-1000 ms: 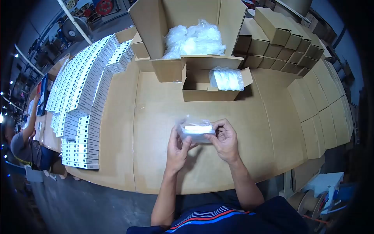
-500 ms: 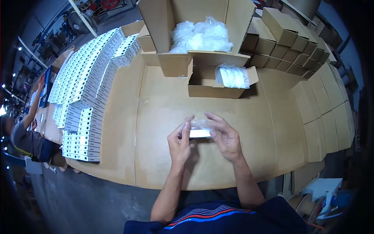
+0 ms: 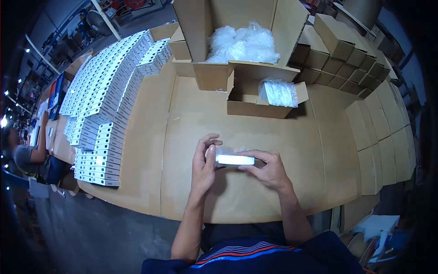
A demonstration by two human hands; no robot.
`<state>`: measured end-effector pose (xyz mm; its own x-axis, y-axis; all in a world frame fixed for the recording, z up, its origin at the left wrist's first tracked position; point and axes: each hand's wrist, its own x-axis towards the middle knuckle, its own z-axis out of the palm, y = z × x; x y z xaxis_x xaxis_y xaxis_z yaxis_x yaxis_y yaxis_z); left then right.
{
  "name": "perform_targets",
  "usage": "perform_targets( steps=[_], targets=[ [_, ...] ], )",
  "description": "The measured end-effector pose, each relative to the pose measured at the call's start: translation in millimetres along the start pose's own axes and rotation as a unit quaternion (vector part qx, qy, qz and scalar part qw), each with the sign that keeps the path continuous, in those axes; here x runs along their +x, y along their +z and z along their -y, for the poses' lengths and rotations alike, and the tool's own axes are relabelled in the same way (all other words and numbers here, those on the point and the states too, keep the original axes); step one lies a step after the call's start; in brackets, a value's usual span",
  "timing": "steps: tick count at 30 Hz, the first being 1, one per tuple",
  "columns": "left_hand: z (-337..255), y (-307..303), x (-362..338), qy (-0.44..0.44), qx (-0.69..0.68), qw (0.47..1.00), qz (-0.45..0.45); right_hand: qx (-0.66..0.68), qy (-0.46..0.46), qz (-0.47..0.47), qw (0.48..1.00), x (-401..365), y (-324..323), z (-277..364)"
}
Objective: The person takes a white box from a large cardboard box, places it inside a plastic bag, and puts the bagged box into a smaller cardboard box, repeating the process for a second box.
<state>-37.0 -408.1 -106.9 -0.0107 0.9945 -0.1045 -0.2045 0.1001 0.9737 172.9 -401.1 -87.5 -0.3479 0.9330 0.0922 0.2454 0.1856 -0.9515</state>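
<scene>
Cardboard-topped table (image 3: 273,201) ran wide in front of me. At its far edge stood the big open carton (image 3: 196,27), heaped with clear-bagged packs (image 3: 242,43). Rows of white boxes (image 3: 105,91) lay shingled along the left, and brown cartons (image 3: 346,59) were stacked along the right. Just in front of the big carton sat a small open carton (image 3: 255,107) with 1 bagged pack (image 3: 278,92) in it.

Both hands were over the middle of the table, near my edge. Left hand (image 3: 203,166) curled round the left end of a small white box (image 3: 235,160), thumb against it. Right hand (image 3: 270,170) pinched the right end between thumb and fingers. Box lay level between the 2 hands, apparently just clear of the table, with loose clear film bunched along its far side.

Judged: light, stiff card, corners likely to dent under a hard squeeze. Film looked slick, apt to slide over the card. Best grip was at the 2 short ends, pressing through the film, never by the film alone.
</scene>
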Motion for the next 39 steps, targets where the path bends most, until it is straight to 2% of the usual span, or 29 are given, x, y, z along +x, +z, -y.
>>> perform_targets(
  steps=[2,3,4,5,7,9,11,13,14,18,19,20,23,25,27,31,32,36,39],
  targets=[
    [-8.5,-4.5,-6.7,0.017,0.036,0.998,0.047,-0.015,-0.013,-0.002,1.0,3.1,-2.6,2.5],
    [-8.7,-5.7,-10.1,0.024,0.054,0.996,0.07,-0.025,-0.055,-0.011,0.998,5.6,-2.7,2.8],
    [-6.9,-2.0,-11.0,0.126,0.037,0.989,0.072,-0.034,-0.096,-0.023,0.995,6.7,-1.8,3.0],
    [-10.5,-3.5,-10.2,0.147,0.09,0.981,0.092,-0.045,-0.137,-0.036,0.989,8.1,-2.2,3.8],
    [-19.2,-9.1,-11.6,0.187,0.191,0.954,0.137,-0.026,-0.101,-0.03,0.994,2.8,-2.5,7.8],
    [-10.5,-10.2,-8.9,0.123,0.14,0.973,0.133,-0.03,-0.084,-0.032,0.995,2.1,-5.0,11.8],
    [-0.1,-12.0,-5.0,0.061,0.093,0.985,0.135,-0.084,-0.122,-0.03,0.988,3.6,-12.2,21.7],
    [-0.8,-5.6,-1.2,0.071,0.101,0.982,0.14,-0.165,-0.16,-0.004,0.973,6.4,-24.5,25.8],
    [-4.8,-1.7,1.7,0.077,0.117,0.979,0.146,-0.209,-0.221,0.01,0.953,11.3,-31.3,25.4],
    [-25.3,13.8,21.8,0.104,0.199,0.96,0.167,-0.304,-0.213,0.055,0.927,18.1,-56.3,39.4],
    [-31.7,20.0,29.4,0.112,0.221,0.954,0.166,-0.302,-0.205,0.009,0.931,22.0,-65.8,41.3],
    [-35.6,25.8,39.4,0.213,0.321,0.913,0.136,-0.3,-0.2,-0.036,0.932,26.6,-76.2,43.5],
    [-35.5,44.6,71.2,0.348,0.455,0.817,0.061,-0.312,-0.151,-0.209,0.914,42.6,-93.2,52.9],
    [-27.7,56.9,97.9,0.371,0.494,0.782,0.084,-0.257,-0.134,-0.286,0.914,58.4,-89.7,48.9],
    [-18.9,69.6,117.4,0.389,0.537,0.744,0.083,-0.271,-0.169,-0.307,0.896,76.2,-80.9,42.0],
    [-2.6,72.3,131.6,0.37,0.585,0.715,0.1,-0.313,-0.207,-0.32,0.87,99.0,-64.4,20.1],
    [2.7,72.5,131.0,0.372,0.557,0.737,0.095,-0.307,-0.186,-0.322,0.876,100.3,-59.9,19.4],
    [4.4,60.7,130.0,0.399,0.546,0.727,0.119,-0.319,-0.144,-0.321,0.88,104.6,-51.6,3.2],
    [-2.9,56.3,127.6,0.382,0.527,0.744,0.152,-0.342,-0.16,-0.33,0.865,109.5,-49.7,-15.7]
  ],
)
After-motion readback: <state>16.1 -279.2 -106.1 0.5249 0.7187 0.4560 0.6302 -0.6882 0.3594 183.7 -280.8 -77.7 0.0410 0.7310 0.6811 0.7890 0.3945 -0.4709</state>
